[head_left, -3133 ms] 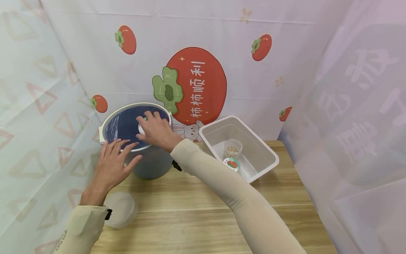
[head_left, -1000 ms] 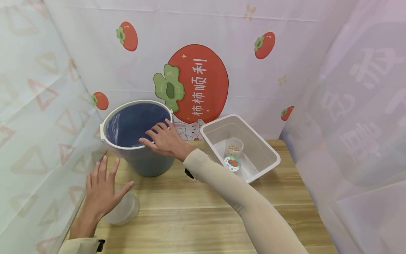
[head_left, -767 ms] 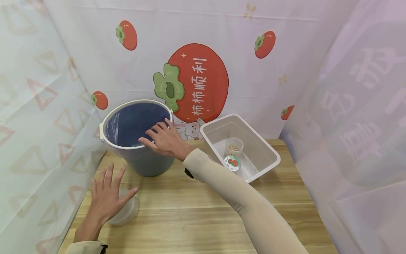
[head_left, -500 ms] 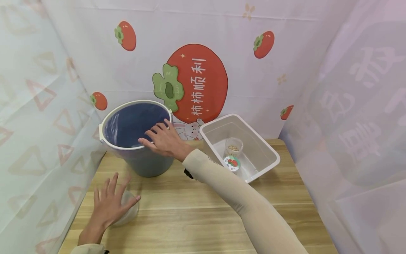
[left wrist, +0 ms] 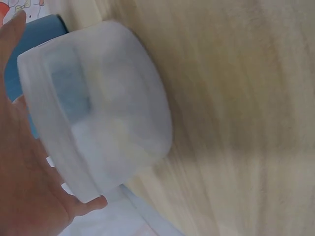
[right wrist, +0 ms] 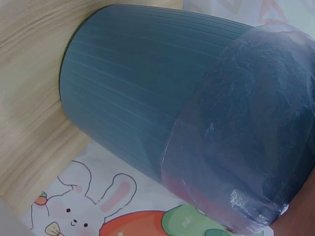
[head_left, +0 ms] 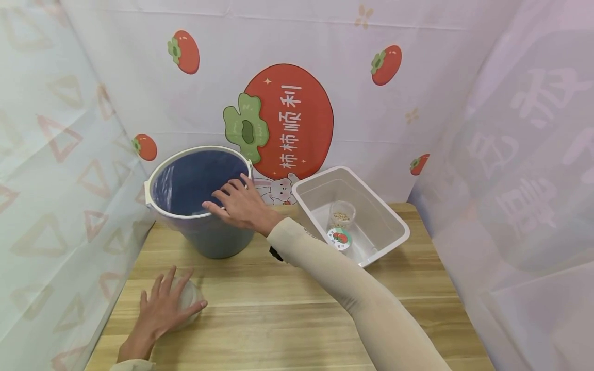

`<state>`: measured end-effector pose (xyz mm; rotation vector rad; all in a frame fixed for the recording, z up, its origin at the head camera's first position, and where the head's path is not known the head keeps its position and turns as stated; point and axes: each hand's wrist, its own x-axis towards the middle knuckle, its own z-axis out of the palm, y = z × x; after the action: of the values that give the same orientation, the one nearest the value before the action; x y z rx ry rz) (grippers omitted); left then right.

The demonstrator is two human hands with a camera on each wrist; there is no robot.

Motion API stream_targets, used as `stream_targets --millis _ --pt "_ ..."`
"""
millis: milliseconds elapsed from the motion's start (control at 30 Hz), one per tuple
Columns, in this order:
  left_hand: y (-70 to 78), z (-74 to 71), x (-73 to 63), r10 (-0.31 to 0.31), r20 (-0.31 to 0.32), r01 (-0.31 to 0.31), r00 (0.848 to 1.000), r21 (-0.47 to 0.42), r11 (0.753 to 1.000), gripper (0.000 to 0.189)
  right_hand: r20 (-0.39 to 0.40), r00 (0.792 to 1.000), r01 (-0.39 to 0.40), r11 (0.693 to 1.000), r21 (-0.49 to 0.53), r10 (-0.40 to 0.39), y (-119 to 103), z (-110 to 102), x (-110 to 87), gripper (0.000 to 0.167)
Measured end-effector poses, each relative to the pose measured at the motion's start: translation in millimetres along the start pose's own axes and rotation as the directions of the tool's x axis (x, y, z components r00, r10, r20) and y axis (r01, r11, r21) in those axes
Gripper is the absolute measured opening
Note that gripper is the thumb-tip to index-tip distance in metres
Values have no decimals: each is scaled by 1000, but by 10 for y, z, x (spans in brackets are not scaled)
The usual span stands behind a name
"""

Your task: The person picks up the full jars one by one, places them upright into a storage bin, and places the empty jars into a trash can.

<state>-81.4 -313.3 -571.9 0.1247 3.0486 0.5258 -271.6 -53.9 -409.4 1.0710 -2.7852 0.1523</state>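
My left hand (head_left: 160, 309) reaches over a round translucent lidded tub (left wrist: 115, 108) on the table, its fingers spread and the thumb held out to the right. In the left wrist view the palm is close beside the tub's lid, and one fingertip shows at the lid's edge. My right hand (head_left: 243, 203) lies at the right side of the rim of a blue-grey bin (head_left: 218, 237), fingers loosely bent and holding nothing. Over the bin's upper part a clear plastic bag (right wrist: 236, 132) is folded, as the right wrist view shows. The bin's bottom inside is hidden.
To the right stands a light grey rectangular basin (head_left: 380, 211). It holds a clear cup (head_left: 343, 214) with small pale grains and a round tub (head_left: 340, 239) with a persimmon label. Printed cloth walls (head_left: 362, 129) enclose the wooden table (head_left: 278, 319) at the back and sides.
My right hand held a small white round thing over the bin; that is gone from view, and the hand sits at the right rim. My left hand has come down from the bin to the tub.
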Motion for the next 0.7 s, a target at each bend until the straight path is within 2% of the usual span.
stream_targets --millis 267,500,600,700 --pt "-30 46 -19 34 -34 -32 999 66 997 96 -27 1000 11 1000 14 -10 12 21 3 61" --pt "-54 89 -15 59 -90 -53 994 72 996 90 -29 1000 8 1000 5 -8 11 30 0 62" --pt "-65 78 -5 66 -118 -57 991 82 995 86 -30 1000 9 1000 8 -8 11 26 -2 62" --pt "-72 25 2 61 -120 -51 991 88 995 84 -23 1000 7 1000 6 -7 9 17 -6 62"
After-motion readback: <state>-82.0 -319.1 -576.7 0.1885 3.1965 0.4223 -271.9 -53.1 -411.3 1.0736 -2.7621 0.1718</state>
